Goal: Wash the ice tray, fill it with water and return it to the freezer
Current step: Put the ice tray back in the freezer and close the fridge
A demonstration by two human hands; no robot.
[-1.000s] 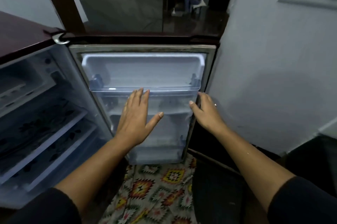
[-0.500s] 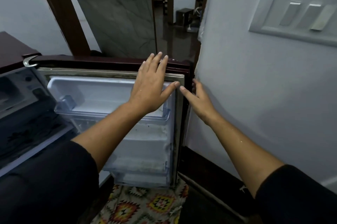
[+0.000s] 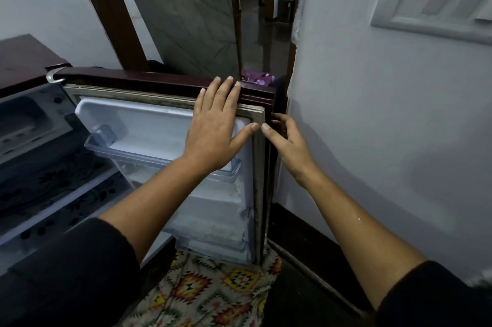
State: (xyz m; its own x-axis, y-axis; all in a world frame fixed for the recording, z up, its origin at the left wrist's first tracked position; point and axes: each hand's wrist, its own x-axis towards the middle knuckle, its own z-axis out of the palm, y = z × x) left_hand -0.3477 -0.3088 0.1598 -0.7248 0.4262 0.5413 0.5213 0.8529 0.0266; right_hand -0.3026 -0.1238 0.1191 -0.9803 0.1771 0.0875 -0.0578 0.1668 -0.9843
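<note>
We judge this to be the last step: the washing and filling look done, and what remains is shutting the fridge. We cannot see the ice tray anywhere. Neither hand has it, and the grey freezer compartment [image 3: 24,119] at the middle left of the frame is too dim to show whether it lies inside. Water drops on the right forearm fit a tray already washed and put away, though that is our reading, not something shown.

The dark maroon refrigerator door with its white plastic inner lining [image 3: 159,82] stands wide open across the centre of the frame. Our left hand [image 3: 215,124] lies flat on its inner face near the upper right corner, fingers straight and together, tips reaching the maroon top edge, thumb spread towards the grey rubber gasket [image 3: 259,167]. It holds nothing. Our right hand [image 3: 287,145] is just beside it at the door's free edge. The thumb points at the gasket and the fingers appear to hook round the outer edge, so we take it to be gripping the door, though the fingertips are partly hidden.

A clear plastic door shelf [image 3: 127,151] sits below the left palm. A white painted wall [image 3: 372,140] lies close behind the door on the right, and a bright patterned floor mat [image 3: 213,286] lies at the bottom centre.

The next move calls for swinging the door leftward towards the cabinet. The right hand must let go of the edge before the gasket meets the frame, or the fingers get pinched.
</note>
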